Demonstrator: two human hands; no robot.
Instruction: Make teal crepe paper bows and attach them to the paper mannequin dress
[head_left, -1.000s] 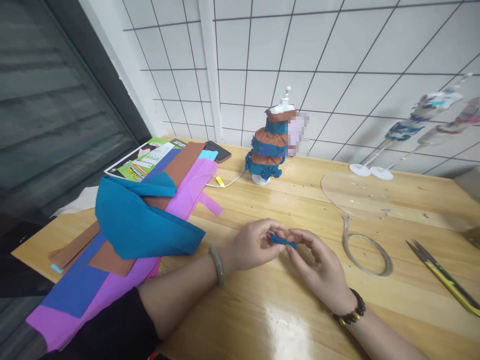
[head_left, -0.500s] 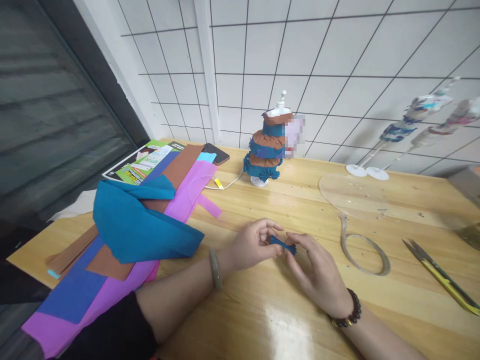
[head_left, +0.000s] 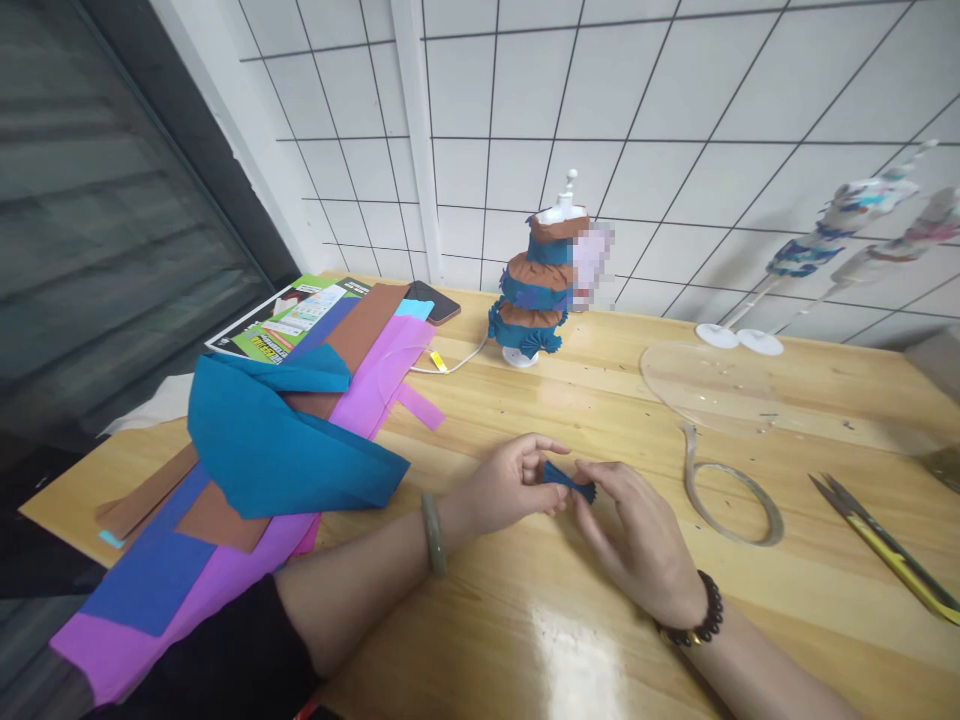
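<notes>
A small pleated piece of blue paper [head_left: 561, 478], pinched narrow at its middle and fanned at both ends, is held above the table between my hands. My left hand [head_left: 514, 480] grips its left part with thumb and fingers. On the other side, the thumb and fingertips of my right hand [head_left: 637, 535] close on its right end. Behind my hands stands a small white dress form [head_left: 532, 270] wrapped in brown and blue ruffled paper, with a blue fan at its lower edge. Large folded teal paper [head_left: 285, 450] lies left of my left hand.
Purple paper [head_left: 382, 370], brown strips and a leaflet [head_left: 292, 315] lie at left, with a phone [head_left: 435, 302] behind. At right are a roll of clear tape [head_left: 776, 520], a transparent round sheet [head_left: 705, 385], and yellow-handled snips [head_left: 885, 550]. Two more dress forms [head_left: 810, 250] stand behind.
Both hands stay at nearly the same spot with the pleated paper between them. The paper's left end looks slightly more fanned out. The camera view has shifted a little.
</notes>
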